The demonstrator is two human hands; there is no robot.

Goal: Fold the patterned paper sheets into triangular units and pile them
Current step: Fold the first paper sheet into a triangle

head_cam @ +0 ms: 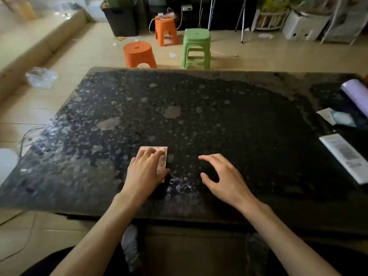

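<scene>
We are seeing the left hand (pixel 146 169) lying flat, fingers spread, pressing on the patterned paper (pixel 161 158), which is lying near the front edge of the dark speckled counter (pixel 219 116), a little left of the middle. The right hand (pixel 223 176) is hovering just beside it with open, curved fingers, holding nothing. A white booklet (pixel 345 157) is lying near the counter's right edge.

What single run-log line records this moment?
left hand: flat on patterned paper | right hand: empty, open | table: no pile
</scene>
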